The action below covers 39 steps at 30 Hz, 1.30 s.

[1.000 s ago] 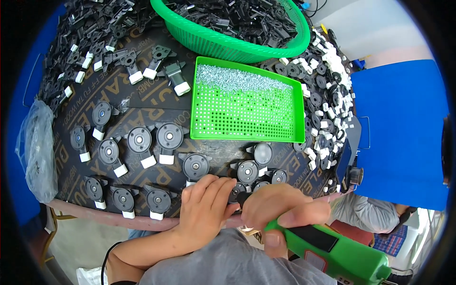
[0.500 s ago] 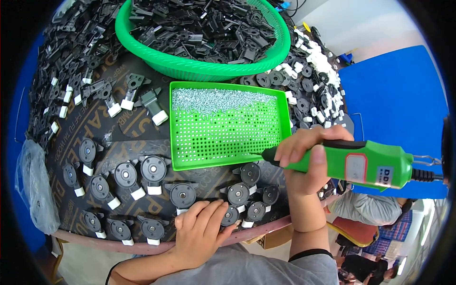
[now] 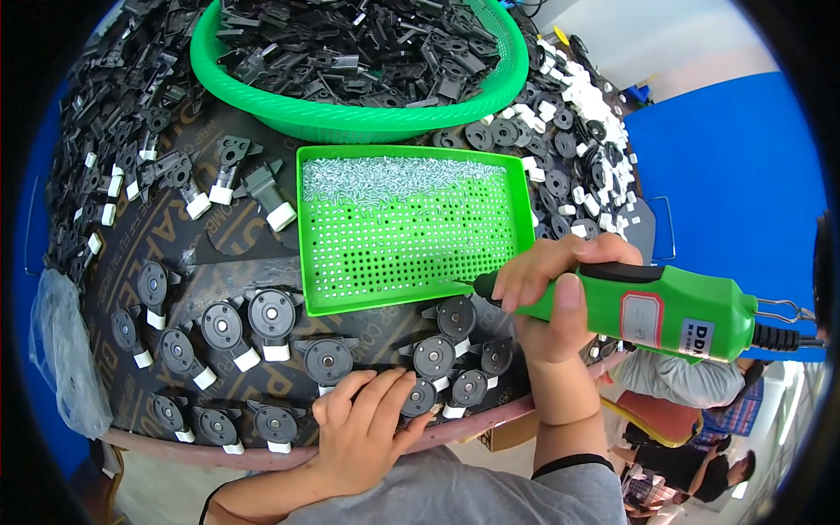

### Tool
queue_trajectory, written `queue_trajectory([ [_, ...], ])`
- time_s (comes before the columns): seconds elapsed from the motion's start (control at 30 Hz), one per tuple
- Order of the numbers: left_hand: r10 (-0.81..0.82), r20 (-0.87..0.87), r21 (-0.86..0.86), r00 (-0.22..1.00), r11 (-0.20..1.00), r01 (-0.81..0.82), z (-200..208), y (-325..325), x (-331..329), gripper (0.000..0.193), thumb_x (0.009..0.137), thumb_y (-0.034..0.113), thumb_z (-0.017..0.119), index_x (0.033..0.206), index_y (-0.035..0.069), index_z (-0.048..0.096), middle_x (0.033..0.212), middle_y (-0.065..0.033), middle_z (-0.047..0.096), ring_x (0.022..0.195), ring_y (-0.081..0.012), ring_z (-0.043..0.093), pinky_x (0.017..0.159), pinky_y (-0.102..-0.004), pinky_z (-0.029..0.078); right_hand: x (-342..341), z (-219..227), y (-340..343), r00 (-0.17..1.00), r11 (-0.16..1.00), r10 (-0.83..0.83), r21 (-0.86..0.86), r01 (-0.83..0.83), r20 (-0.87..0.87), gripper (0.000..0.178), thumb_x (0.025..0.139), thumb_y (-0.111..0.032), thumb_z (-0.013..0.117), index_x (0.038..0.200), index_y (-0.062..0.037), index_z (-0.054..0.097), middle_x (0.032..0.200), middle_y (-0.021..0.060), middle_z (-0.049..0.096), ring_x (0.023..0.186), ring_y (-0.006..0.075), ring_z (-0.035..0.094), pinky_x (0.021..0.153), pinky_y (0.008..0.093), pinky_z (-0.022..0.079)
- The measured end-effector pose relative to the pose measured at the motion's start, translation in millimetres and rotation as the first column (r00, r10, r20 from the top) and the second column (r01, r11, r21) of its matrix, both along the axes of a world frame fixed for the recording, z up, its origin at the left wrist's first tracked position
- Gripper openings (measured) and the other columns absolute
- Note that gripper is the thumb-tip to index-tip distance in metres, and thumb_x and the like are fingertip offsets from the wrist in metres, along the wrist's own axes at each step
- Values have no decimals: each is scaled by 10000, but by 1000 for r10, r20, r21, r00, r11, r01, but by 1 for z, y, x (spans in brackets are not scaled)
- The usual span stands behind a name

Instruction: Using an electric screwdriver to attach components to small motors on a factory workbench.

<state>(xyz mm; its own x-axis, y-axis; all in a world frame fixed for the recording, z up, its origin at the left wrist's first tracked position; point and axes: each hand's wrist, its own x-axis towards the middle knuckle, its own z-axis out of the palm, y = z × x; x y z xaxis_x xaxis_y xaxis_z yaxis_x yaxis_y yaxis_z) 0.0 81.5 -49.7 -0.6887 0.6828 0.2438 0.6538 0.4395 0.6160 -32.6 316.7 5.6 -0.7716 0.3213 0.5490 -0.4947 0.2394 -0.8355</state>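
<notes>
Right hand [image 3: 553, 293]: closed firmly around the green driver [image 3: 643, 306] at centre right. The driver's tip is over the lower right of the green tray [image 3: 308, 262]; whether it carries a screw cannot be told.

Left hand [image 3: 363, 430]: at lower centre, palm down, fingers loosely bent, beside a unit [image 3: 420, 398] in the lower-centre cluster. Whether the fingers press on that unit cannot be told.

Done, as far as shown: black disc units [image 3: 271, 315] stand in a loose group at centre left and lower left, and in a tighter cluster right of the left hand. Each has its disc on; several show a bright metal centre. Whether screws sit in their smaller holes is too small to tell.

Left, in my judgement: most of the stock. Brackets [image 3: 261, 188] at upper left show white ends but no discs. The basket [image 3: 350, 122] at upper centre is heaped with black parts [image 3: 350, 57]; loose discs [image 3: 556, 182] and white pieces [image 3: 591, 96] crowd the upper right. Screws [image 3: 376, 179] are plentiful along the tray's upper side.
</notes>
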Motion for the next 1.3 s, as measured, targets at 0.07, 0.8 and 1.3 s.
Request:
queue_trajectory([
  [0.07,0,3,3,1000,1000,0,0,0,1,594,729,320,819,1234,73,625,1219,-26,639,1134,-258,509,936,-404,300,1,0,-1,1000,999,6,54,-6,0,315,980,-235,602,1179,-91,405,650,72,501,489,177,499,466,326,472],
  [0.8,81,-80,26,994,997,-79,-5,-2,5,529,801,366,743,1248,103,637,1211,4,613,1178,-226,512,885,-386,313,80,31,-69,902,894,430,116,-432,46,372,886,-28,640,1134,-64,366,688,109,573,480,236,573,446,376,538],
  [1.3,96,-115,-11,989,995,-98,-8,2,12,601,752,384,763,1275,120,628,1256,13,611,1179,-222,508,925,-389,325,70,23,-62,853,844,522,154,-514,-11,374,897,-83,673,1129,-41,383,689,106,587,497,223,608,470,361,574],
])
